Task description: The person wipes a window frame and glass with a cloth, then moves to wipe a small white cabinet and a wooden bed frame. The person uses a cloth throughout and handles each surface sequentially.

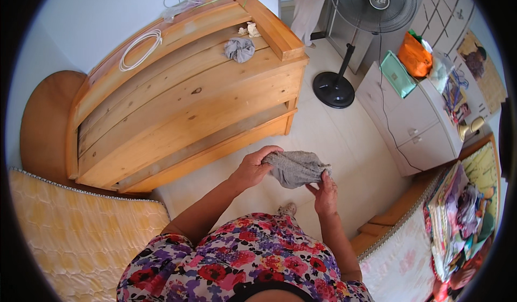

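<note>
A crumpled grey cloth point(299, 168) is stretched between my two hands, above the tiled floor in front of me. My left hand point(255, 166) grips its left end, thumb on top. At its right end, my right hand point(325, 189) pinches the edge between thumb and fingers. Beyond them stands a wooden bed frame or cabinet point(194, 94) with bare planks. On the planks lie a second bunched grey cloth point(239, 50) and some crumpled white paper or tissue point(253, 30). A coiled white cable point(141, 51) rests along the wooden ledge.
A black standing fan point(334, 90) is at the back, with a person in light trousers point(305, 13) behind it. White drawers point(408, 124) hold bags on the right. A yellow mattress point(80, 229) lies left; a bed point(398, 261) with folded fabrics point(442, 221) lies right.
</note>
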Tool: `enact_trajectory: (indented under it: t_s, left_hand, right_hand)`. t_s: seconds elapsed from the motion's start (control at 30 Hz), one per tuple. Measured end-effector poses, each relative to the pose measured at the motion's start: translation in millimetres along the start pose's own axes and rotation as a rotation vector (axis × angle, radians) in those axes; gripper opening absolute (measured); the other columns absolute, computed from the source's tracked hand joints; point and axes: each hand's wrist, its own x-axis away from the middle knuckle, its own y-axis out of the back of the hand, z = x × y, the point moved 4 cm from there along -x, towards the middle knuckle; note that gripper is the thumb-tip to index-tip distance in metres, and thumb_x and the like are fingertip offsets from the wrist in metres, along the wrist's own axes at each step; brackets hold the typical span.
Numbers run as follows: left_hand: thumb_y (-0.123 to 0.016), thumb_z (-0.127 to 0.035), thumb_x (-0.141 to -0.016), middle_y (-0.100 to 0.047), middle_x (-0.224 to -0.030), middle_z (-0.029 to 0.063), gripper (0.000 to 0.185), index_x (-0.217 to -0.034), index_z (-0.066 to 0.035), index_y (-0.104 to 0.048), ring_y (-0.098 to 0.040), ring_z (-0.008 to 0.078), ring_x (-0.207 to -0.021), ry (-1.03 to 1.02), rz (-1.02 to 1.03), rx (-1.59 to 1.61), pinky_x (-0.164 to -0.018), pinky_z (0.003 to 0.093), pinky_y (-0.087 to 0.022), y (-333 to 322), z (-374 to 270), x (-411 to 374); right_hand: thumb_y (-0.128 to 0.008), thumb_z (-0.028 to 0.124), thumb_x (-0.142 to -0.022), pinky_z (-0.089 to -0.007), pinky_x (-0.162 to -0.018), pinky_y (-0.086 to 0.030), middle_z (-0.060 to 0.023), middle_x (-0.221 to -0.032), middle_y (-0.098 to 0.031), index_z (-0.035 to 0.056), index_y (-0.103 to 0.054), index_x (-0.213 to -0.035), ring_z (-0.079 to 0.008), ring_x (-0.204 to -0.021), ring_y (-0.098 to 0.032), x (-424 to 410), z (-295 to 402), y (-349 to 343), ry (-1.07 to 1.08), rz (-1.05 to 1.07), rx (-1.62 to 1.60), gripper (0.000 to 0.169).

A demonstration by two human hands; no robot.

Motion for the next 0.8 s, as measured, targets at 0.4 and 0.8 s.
enact_trajectory:
  t_s: [0.4, 0.8]
  left_hand:
    - [-0.05, 0.005, -0.081, -0.057, -0.114, 0.003, 0.049, -0.129, -0.006, -0.051, -0.054, 0.0125, -0.101, 0.032, -0.235, 0.453, -0.092, 0.0245, -0.041, 48.1, -21.4, -92.5]
    - [-0.074, -0.035, -0.074, -0.039, -0.141, 0.0188, 0.067, -0.134, -0.02, -0.05, -0.04, 0.0419, -0.126, -0.219, -0.492, -1.063, -0.099, 0.0511, -0.039, 228.1, 25.6, -274.2]
  right_hand:
    - [-0.048, 0.04, -0.097, -0.0414, -0.103, -0.038, -0.0123, -0.125, -0.058, 0.0037, -0.053, -0.125, -0.0261, -0.118, -0.053, -89.1, 122.5, -54.3, 0.132, 0.39, -0.168, 0.046]
    - [-0.04, 0.041, -0.1, -0.0492, -0.108, -0.033, -0.0103, -0.137, -0.048, 0.0109, -0.044, -0.137, -0.0288, -0.126, -0.046, -166.9, 217.2, -137.5, 0.563, 0.484, -0.306, 0.049]
